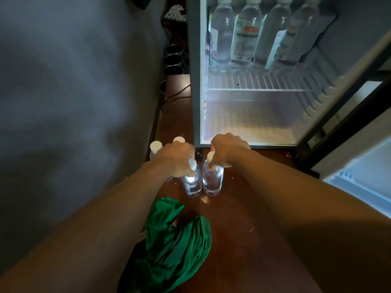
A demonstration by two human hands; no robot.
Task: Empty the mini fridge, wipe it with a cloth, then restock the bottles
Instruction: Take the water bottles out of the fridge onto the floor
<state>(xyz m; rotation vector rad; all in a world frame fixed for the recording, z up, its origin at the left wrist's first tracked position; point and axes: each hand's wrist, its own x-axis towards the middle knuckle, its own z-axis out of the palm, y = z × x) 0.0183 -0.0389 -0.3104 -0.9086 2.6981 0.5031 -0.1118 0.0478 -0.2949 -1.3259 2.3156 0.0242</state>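
Clear plastic water bottles, two of them, stand upright on the brown tabletop (pixel 243 218) just in front of the mini fridge (pixel 195 81), nearly touching each other. Left hand (pixel 175 158) is closed round the neck of the left bottle (pixel 192 182); right hand (pixel 228 150) is closed round the neck of the right bottle (pixel 212 180). Can't tell if either is lifted or resting.

Two more white-capped bottles (pixel 156 145) sit at 10 o'clock from the left hand, close to the table's left edge. Four labelled bottles (pixel 243 39) stand on the wire shelf (pixel 260 83) at 12 o'clock; the lower compartment (pixel 249 121) is bare. Green cloth (pixel 175 246) lies bunched at 6 o'clock, near the two held bottles.

Risks, my read:
- Neck-only grips: bottles can swing and knock together, or slip if wet.
- Left wrist sits right by the edge bottles; a sideways sweep could tip them off the table.
- Fridge's bottom lip is just past the hands; a low carry would clip a bottle base on it.
- Door (pixel 359 176) open at 3 o'clock; right elbow could bump it.
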